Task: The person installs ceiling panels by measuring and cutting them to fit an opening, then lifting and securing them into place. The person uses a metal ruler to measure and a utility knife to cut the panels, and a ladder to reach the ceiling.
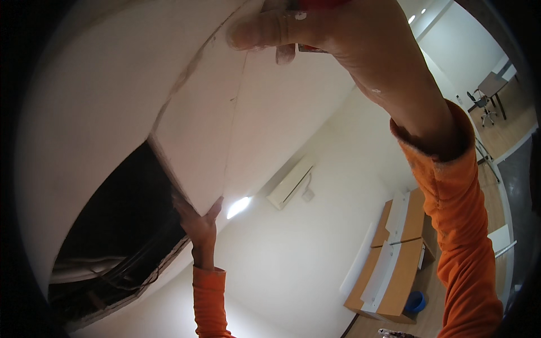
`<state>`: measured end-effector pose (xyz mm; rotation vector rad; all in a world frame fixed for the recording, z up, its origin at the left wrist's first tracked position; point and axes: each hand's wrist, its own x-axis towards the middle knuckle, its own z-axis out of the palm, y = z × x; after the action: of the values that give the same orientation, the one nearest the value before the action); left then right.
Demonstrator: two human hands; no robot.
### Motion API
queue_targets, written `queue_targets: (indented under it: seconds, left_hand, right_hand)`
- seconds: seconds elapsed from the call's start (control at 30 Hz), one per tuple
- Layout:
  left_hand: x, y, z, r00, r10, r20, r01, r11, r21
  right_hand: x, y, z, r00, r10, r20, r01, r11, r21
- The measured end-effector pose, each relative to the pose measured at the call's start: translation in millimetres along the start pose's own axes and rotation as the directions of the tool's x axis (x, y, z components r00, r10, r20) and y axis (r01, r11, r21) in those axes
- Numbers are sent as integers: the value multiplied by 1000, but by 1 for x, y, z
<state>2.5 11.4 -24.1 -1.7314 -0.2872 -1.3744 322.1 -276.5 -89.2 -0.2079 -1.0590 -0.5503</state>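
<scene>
Though one red object [327, 3] is mostly hidden, the right hand [332, 28] curls fingers around it; the left hand [202, 226], fingers parted, holds one pale panel [197, 135] at its corner.

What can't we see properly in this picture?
All in the head view:
Red thing in the right hand: mostly hidden by the hand and the top edge.
Dark opening: mostly too dark inside.
Left hand: partly lost in shadow.
Blue bin: too small to see what's inside.
Thing at the bottom: cut off by the lower edge.
</scene>
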Motion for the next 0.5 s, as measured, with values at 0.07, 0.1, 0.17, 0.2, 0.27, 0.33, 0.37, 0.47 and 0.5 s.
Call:
queue_targets:
  seconds: [0.07, 0.1, 0.17, 0.2, 0.27, 0.33, 0.37, 0.47, 0.5]
  left_hand:
    - [0, 1, -1, 1000, -9, 0, 9, 999, -43]
    - [0, 2, -1, 1000, -12, -3, 12, 997, -81]
    - [0, 2, -2, 1000, -10, -4, 10, 999, -53]
    - [0, 2, -2, 1000, 10, -7, -10, 998, -63]
    - [2, 1, -3, 998, 55, -11, -55, 998, -11]
    - [3, -1, -2, 996, 92, -11, -92, 996, 2]
    - [3, -2, -3, 994, 106, -7, -106, 994, 2]
    - [3, -4, -2, 997, 82, 2, -82, 996, -31]
    - [2, -5, -2, 997, 69, 14, -68, 996, -65]
  right_hand:
    - [1, 1, 0, 1000, 3, 14, -4, 999, 48]
    - [3, 2, 0, 999, -14, 30, 12, 999, 51]
    - [6, 4, -3, 995, -66, 73, 64, 997, 41]
    - [7, 4, -5, 992, -82, 94, 74, 994, 81]
    - [9, 5, -9, 987, -94, 130, 65, 975, 212]
    - [12, 7, -8, 989, -34, 142, 8, 983, 185]
    - [14, 9, -4, 992, 22, 123, -31, 997, 69]
    - [13, 14, 5, 995, -78, 64, 74, 994, 75]
    - [13, 15, 5, 992, -116, 58, 110, 990, 93]
